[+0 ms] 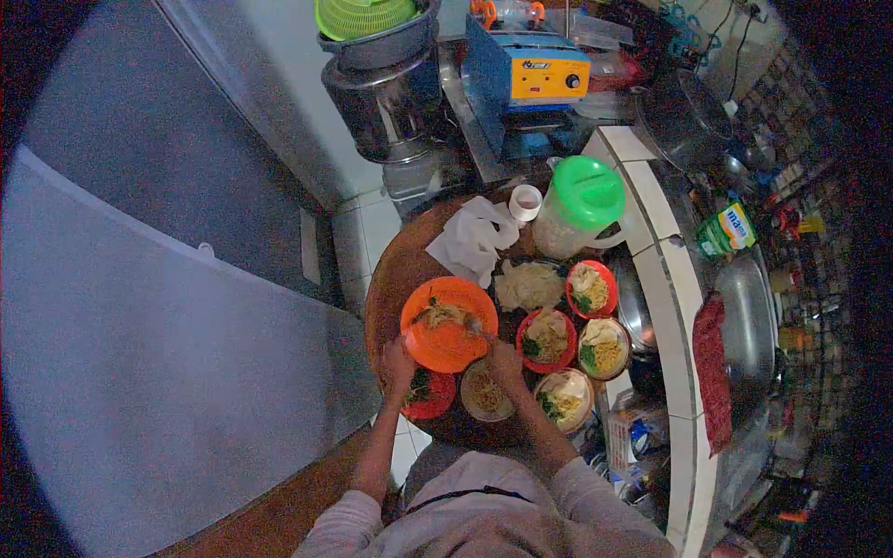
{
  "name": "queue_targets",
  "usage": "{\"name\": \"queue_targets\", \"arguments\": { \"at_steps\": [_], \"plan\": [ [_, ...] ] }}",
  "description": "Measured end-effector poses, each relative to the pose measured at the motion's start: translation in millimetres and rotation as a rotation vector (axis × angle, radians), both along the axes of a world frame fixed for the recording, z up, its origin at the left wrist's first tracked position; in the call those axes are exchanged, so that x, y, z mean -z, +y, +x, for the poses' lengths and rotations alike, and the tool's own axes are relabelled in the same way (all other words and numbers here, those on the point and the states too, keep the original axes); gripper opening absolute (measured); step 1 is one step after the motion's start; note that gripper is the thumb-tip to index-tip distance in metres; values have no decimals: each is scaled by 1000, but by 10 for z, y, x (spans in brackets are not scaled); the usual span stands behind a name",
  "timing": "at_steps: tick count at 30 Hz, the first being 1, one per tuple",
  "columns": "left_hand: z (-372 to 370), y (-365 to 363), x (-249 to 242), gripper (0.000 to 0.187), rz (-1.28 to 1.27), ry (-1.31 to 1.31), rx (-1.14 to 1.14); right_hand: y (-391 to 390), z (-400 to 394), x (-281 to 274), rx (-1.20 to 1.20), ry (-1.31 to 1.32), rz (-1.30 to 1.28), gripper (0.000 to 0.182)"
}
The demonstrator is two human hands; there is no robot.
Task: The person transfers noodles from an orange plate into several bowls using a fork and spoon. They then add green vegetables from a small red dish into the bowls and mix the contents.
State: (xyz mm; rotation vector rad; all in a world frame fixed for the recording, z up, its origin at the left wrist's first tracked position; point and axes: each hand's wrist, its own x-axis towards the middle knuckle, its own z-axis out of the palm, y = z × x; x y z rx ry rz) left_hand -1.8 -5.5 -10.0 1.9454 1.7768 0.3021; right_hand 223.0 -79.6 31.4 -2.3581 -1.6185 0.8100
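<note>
Orange bowl (448, 325) sits at frame centre above the round table (391, 279), noodles in it; my left hand (398, 358) grips its lower-left rim, my right hand (505, 353) is closed on a utensil (476, 325) reaching into it. I'd best keep the bowl tilted low over the filled bowls (549, 337), portion small, and steady the rim so nothing spills.

6 small noodle bowls (546, 338), 1 orange bowl (448, 325), 1 jug (579, 209).

Beside the green-lidded jug (579, 216) you see a white cloth (470, 240); behind the jug stands a blue-and-yellow machine (528, 74)
</note>
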Motion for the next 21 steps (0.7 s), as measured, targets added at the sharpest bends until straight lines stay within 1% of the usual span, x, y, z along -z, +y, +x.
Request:
{"name": "queue_targets", "arguments": {
  "at_steps": [1, 2, 3, 4, 5, 6, 8, 9, 10, 11, 12, 13, 14, 15, 16, 17, 18, 19, 20, 21],
  "plan": [
    [14, -22, 37, 30, 0, 0, 3, -30, -25, 7, -10, 71, 96, 33],
    [56, -68, 78, 30, 78, -2, 10, -56, -46, 12, -20, 141, 192, 32],
    [120, -108, 19, 30, 156, -6, 16, -78, -65, -24, -19, 139, 194, 32],
    [168, -152, -78, 30, 158, -6, 17, -105, -95, -95, -104, 119, 185, 31],
    [211, -196, -180, 30, 133, 37, 79, -108, -130, -145, -189, 98, 176, 30],
    [251, -220, -236, 29, 110, 79, 141, -53, -177, -89, -188, 97, 178, 30],
    [335, -196, -213, 30, 105, 37, 122, 88, -253, 79, -41, 178, 83, 29],
    [359, -177, -184, 30, 97, -3, 102, 79, -258, 48, -38, 177, 85, 29],
    [353, -154, -80, 30, 97, -3, 104, 54, -268, -15, -7, 122, 73, 28],
    [344, -125, 23, 31, 19, 106, 104, 37, -275, -66, 22, 66, 61, 27],
    [328, -107, 88, 31, -59, 216, 103, 33, -231, 11, 22, 66, 61, 27],
    [306, -112, 79, 31, -58, 216, 103, 29, -145, 143, -26, 28, 18, 28],
    [280, -124, 67, 31, 7, 287, 167, 18, -92, 273, -74, -10, -25, 28],
    [267, -133, 52, 31, 72, 358, 232, 23, -90, 155, -74, -10, -24, 28],
    [281, -128, 14, 31, 73, 358, 232, 45, -98, -129, -73, 10, -53, 29],
    [307, -114, -43, 31, 40, 291, 163, 57, -105, -288, -72, 30, -83, 29],
    [319, -106, -73, 31, 7, 223, 94, 22, -73, -47, -72, 30, -82, 29],
    [307, -126, -55, 31, 7, 223, 93, -51, -4, 431, -130, -79, -49, 31],
    [284, -160, -17, 31, 96, 232, 128, -92, 28, 693, -187, -187, -17, 32],
    [270, -173, 32, 32, 185, 241, 163, -90, 14, 559, -188, -187, -16, 32]
  ]
}}
